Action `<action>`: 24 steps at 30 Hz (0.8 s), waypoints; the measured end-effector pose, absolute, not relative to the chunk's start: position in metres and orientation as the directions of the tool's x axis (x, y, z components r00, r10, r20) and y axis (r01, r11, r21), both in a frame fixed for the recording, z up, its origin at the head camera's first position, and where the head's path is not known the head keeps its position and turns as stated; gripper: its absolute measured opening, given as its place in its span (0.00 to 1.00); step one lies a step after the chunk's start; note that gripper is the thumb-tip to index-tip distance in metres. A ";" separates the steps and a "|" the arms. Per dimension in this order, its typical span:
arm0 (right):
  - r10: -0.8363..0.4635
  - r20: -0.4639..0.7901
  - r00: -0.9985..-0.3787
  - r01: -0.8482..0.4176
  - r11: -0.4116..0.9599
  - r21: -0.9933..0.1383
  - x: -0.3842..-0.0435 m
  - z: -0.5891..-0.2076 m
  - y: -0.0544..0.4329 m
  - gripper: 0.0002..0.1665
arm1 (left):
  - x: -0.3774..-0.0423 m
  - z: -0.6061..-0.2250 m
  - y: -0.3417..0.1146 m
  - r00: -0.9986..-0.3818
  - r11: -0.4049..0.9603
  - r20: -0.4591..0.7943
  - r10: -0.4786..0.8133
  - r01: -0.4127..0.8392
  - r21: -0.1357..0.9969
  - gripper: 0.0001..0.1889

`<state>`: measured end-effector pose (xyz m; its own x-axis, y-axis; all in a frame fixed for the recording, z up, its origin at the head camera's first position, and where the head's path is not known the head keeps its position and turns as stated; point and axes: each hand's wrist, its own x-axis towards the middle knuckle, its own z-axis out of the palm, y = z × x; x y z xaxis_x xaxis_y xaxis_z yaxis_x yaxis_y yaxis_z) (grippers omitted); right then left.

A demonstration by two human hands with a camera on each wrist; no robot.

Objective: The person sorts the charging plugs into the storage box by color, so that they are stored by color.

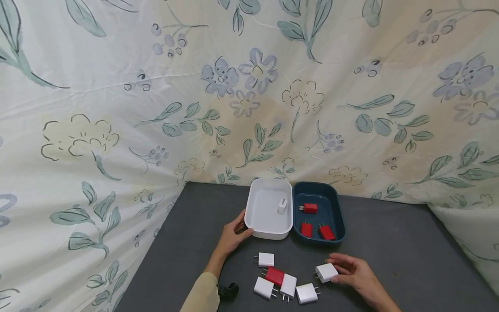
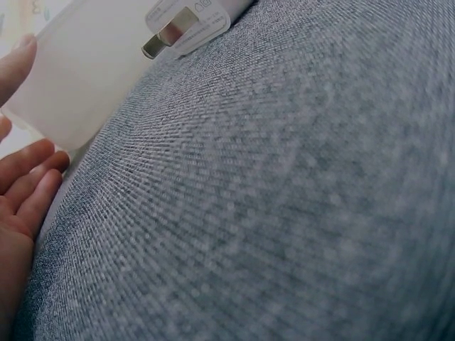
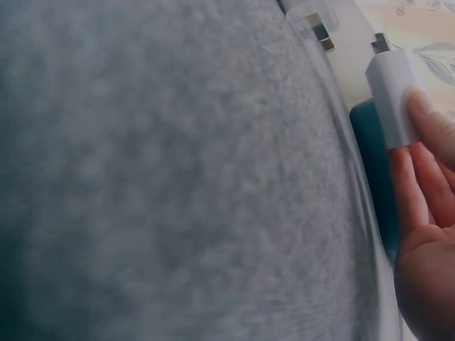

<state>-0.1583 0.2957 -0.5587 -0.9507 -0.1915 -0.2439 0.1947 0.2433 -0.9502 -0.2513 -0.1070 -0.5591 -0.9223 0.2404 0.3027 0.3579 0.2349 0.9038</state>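
My right hand [image 1: 356,275] pinches a white charger plug [image 1: 326,273] between thumb and fingers, above the dark table and in front of the blue tray [image 1: 341,216]. In the right wrist view the held plug's prongs point away from the fingers. My left hand [image 1: 231,236] touches the front left corner of the white tray [image 1: 269,234], its fingers along the side and its thumb at the front. One small white plug [image 1: 282,206] lies in the white tray. Red plugs [image 1: 326,232] lie in the blue tray.
On the table in front of the trays lie a red plug [image 1: 274,276] and several white plugs [image 1: 307,293], close together. A black object [image 1: 228,292] shows beside the left sleeve. Floral cloth [image 1: 249,108] hangs behind the table.
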 end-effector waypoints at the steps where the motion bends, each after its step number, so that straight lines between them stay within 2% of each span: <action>1: -0.197 -0.236 -0.952 0.186 0.242 -0.952 -0.159 -0.557 0.294 0.47 | -0.252 -0.561 -0.107 -0.921 0.238 0.311 0.234 0.365 0.900 0.39; 9: -0.232 -0.179 -0.956 0.130 0.210 -0.969 -0.163 -0.553 0.276 0.45 | -0.265 -0.587 -0.107 -0.938 0.277 0.289 0.192 0.334 0.901 0.39; 16: -0.209 -0.150 -0.966 0.105 0.211 -0.972 -0.170 -0.545 0.258 0.44 | -0.266 -0.589 -0.109 -0.936 0.262 0.294 0.196 0.339 0.904 0.39; 24: -0.206 -0.103 -0.973 0.072 0.150 -0.986 -0.175 -0.539 0.240 0.43 | -0.267 -0.587 -0.109 -0.947 0.282 0.253 0.198 0.302 0.911 0.40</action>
<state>-0.1750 0.2398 -0.5388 -0.9731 -0.2063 -0.1026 0.0722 0.1498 -0.9861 -0.2666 -0.1094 -0.5869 -0.9469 0.1982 0.2530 0.3023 0.2818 0.9106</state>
